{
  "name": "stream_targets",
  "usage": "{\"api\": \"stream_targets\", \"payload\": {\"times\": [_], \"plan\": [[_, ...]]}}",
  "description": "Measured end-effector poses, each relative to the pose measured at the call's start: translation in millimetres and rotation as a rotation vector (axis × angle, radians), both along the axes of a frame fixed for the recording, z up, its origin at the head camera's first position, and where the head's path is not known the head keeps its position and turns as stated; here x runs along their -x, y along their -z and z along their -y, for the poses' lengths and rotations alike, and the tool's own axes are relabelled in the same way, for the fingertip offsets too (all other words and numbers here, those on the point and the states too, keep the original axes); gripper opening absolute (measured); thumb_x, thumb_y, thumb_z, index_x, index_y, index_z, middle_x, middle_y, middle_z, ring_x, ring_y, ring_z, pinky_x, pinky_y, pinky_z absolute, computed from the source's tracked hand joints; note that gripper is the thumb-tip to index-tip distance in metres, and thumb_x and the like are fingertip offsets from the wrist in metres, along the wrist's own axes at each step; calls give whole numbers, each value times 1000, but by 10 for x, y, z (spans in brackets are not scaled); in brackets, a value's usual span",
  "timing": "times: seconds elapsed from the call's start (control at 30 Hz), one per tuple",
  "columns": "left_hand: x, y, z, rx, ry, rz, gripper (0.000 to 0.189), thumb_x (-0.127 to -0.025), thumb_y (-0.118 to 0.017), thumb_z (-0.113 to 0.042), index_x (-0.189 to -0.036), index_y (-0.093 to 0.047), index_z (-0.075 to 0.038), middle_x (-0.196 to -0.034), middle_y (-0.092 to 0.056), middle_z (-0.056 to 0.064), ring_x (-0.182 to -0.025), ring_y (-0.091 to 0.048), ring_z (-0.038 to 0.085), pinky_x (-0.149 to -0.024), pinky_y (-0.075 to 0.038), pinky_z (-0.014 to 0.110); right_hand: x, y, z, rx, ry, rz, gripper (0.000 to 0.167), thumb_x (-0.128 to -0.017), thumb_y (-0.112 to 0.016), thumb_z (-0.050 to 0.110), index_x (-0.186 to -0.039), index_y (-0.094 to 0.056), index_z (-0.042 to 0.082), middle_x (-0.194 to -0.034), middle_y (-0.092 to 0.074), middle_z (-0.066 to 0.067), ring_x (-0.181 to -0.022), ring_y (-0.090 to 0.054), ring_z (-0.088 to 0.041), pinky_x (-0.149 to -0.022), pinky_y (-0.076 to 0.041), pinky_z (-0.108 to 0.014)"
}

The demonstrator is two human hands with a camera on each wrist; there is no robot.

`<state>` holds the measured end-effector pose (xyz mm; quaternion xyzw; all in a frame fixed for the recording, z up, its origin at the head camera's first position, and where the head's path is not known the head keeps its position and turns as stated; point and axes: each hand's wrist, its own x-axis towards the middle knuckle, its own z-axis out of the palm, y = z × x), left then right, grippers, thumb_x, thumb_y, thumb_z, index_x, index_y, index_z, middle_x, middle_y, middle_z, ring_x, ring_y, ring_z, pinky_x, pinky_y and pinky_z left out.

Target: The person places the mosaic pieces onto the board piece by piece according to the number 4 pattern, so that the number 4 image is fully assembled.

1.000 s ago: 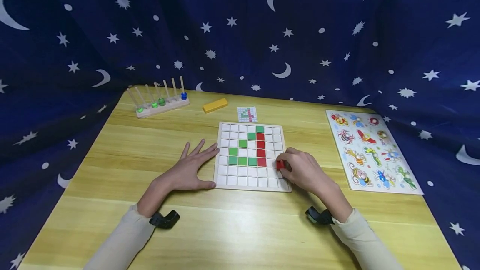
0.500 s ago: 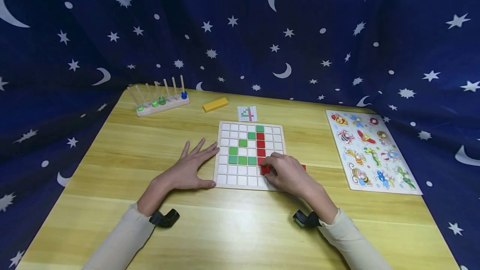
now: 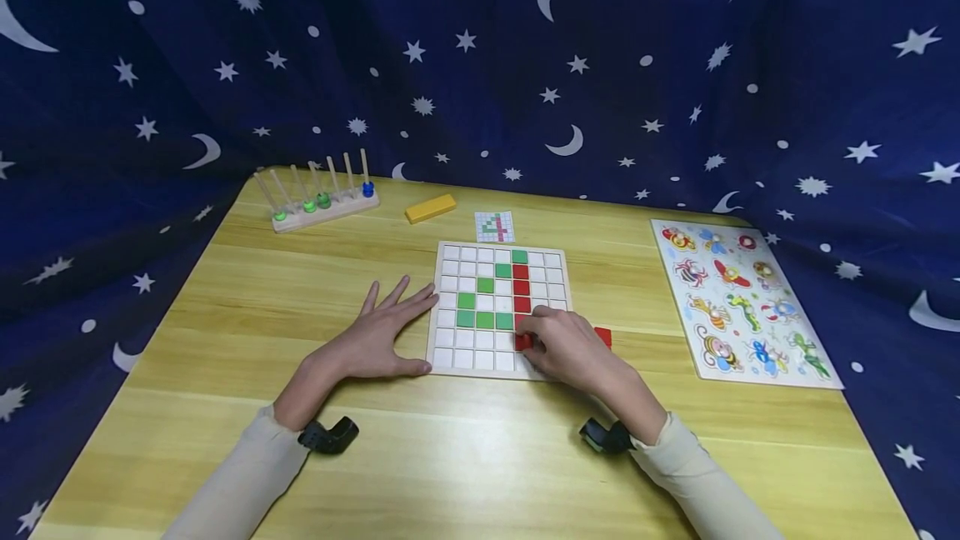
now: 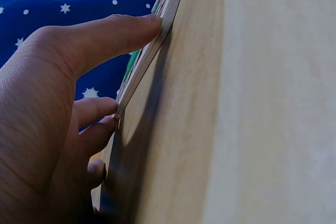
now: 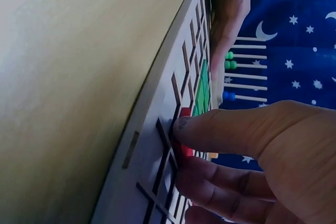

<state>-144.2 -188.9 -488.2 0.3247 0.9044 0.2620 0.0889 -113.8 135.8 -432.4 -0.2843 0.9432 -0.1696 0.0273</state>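
A wooden grid board [image 3: 432, 348] with white squares lies in front of me, bearing green tiles [image 3: 485, 320] and a column of red tiles [image 3: 521, 288]. My left hand [image 3: 378, 342] rests on the table, fingers spread, its thumb and fingertips touching the board's left edge. Between thumb and fingers, my right hand [image 3: 572, 350] pinches a red square tile [image 3: 522, 342] at the square just below the red column. The right wrist view shows this red tile [image 5: 185, 149] at the grid, partly covered by the thumb. Another red piece [image 3: 603, 337] sits right of the board, half hidden behind the right hand.
Behind the board lies a small pattern card [image 3: 494, 227] showing a green and red 4. A yellow block [image 3: 431, 209] and a peg rack [image 3: 327, 215] with beads stand at the back left. An insect puzzle board [image 3: 742, 298] lies on the right.
My right hand has moved left from the board's right edge with the red tile, then lowered it to the square under the red column. The left hand stays in place.
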Motion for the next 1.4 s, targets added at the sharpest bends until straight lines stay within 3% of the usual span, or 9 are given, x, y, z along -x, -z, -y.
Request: {"api": "stream_targets", "payload": {"times": [0.5,0.83,1.07,1.4], "plan": [[-14,5,-17,-2,-2,0,102,-79,-73,-63,-160,-27,-21,-165,-20,-2,-152,1,27,-115,14,57,54,-24,-38,-4,15,71,17,-82,-82,8,-98,-79,10,-86,-65,2,-72,-51,-11,-62,-45,-27],[-6,0,-12,-1,4,-5,102,-79,-73,-64,-160,-27,-21,-165,-21,-1,-153,0,27,-115,14,57,-27,-66,-294,84,68,-25,16,-82,-83,11,-97,-80,9,-87,-69,1,-72,-60,-12,-64,-49,-32],[-4,7,1,1,-5,-1,103,-79,-73,-64,-160,-26,-21,-165,-20,-3,-153,0,27,-116,15,55,-88,-53,-630,21,137,-20,18,-81,-82,8,-99,-77,8,-79,-63,2,-67,-53,-11,-59,-43,-30],[3,12,-12,12,-6,4,103,-79,-73,-64,-160,-25,-22,-165,-19,-3,-153,1,27,-116,15,55,-170,-64,-919,-60,219,-33,31,-75,-86,8,-104,-76,6,-82,-61,0,-67,-47,-13,-57,-41,-32]]}}
